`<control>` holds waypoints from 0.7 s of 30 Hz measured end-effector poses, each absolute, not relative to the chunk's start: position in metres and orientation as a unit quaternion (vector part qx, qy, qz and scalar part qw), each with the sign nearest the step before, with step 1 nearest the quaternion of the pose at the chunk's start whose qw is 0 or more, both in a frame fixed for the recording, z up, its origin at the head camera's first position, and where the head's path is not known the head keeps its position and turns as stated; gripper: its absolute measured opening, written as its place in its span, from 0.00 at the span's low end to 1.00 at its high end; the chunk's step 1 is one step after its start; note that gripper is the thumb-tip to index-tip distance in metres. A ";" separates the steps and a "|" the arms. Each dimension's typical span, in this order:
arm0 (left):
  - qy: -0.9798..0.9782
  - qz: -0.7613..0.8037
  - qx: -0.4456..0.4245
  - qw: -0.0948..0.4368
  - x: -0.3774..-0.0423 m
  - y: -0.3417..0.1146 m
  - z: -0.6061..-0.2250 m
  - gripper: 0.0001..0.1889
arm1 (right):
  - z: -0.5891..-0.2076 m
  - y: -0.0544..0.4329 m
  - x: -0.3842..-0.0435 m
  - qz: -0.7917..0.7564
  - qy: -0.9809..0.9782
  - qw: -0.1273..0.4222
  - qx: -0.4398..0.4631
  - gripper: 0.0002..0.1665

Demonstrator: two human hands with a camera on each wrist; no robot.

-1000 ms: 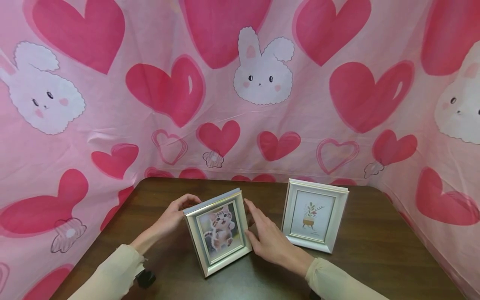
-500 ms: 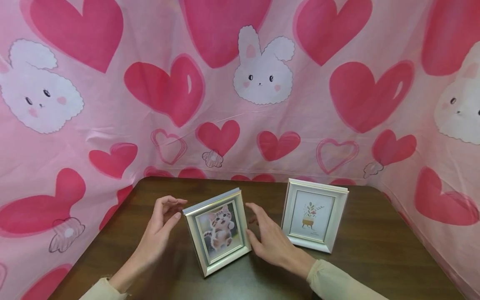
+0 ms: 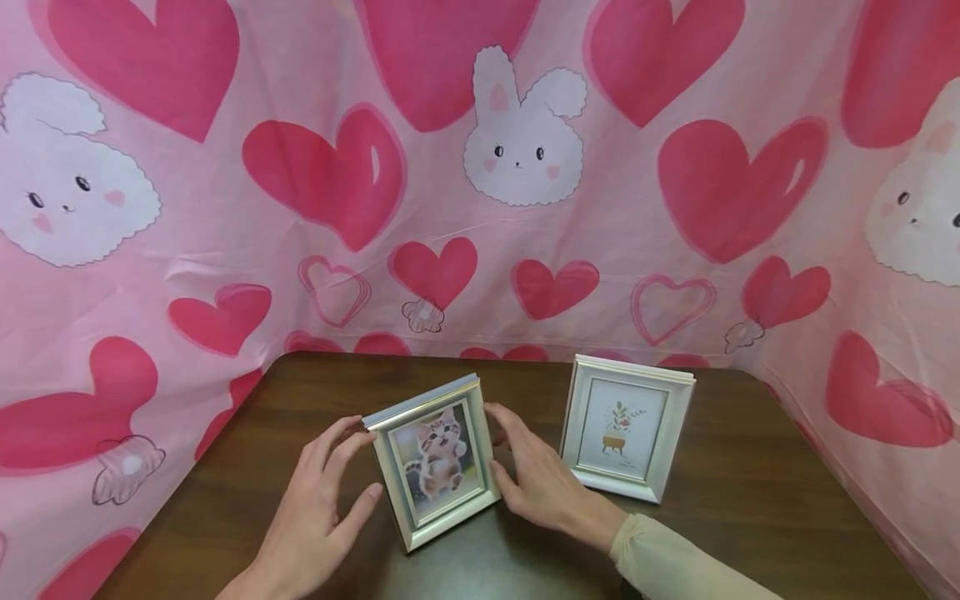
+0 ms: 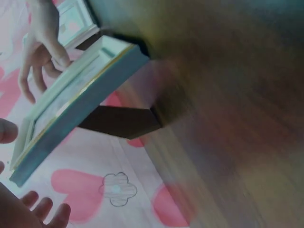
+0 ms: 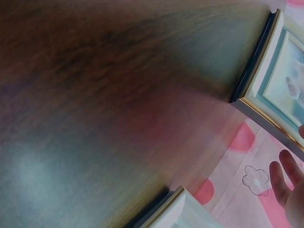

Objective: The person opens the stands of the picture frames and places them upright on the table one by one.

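Note:
A silver picture frame (image 3: 442, 517) with a kitten photo stands angled on the dark wooden table (image 3: 712, 550), propped by a dark rear leg (image 4: 128, 121). My left hand (image 3: 311, 504) is at its upper left corner, fingertips by the corner and thumb apart from the side. In the left wrist view, several loosely bent fingers (image 4: 42, 209) lie behind the frame. My right hand (image 3: 543, 479) is at the frame's right side, thumb against or very near the edge, other fingers reaching behind it. Some right fingers (image 5: 282, 180) show spread in the right wrist view; contact is unclear.
A second, whitish picture frame (image 3: 678, 433) with a potted-plant print stands behind the right hand, to the right. Pink cloth (image 3: 517, 233) with hearts and rabbits hangs round the back and sides of the table.
My left hand drew away from the frame's upper left corner, then came back to it from the front left. The right hand and both picture frames have hardly moved.

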State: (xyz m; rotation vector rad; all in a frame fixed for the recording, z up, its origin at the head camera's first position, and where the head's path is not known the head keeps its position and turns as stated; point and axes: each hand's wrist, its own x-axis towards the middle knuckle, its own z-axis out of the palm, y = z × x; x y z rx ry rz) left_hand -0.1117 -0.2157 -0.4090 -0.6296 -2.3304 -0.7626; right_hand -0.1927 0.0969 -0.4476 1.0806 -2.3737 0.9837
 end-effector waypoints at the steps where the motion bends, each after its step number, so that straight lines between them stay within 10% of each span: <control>1: -0.881 -0.274 -0.240 0.302 -0.111 -0.215 -0.410 0.36 | -0.448 0.097 -0.193 0.349 -0.837 0.175 0.383 0.51; 7: -0.888 -0.205 -0.260 0.320 -0.110 -0.213 -0.415 0.22 | -0.447 0.096 -0.192 0.347 -0.837 0.172 0.387 0.51; 21: -0.890 -0.163 -0.261 0.338 -0.114 -0.208 -0.424 0.27 | -0.449 0.096 -0.192 0.332 -0.838 0.175 0.397 0.53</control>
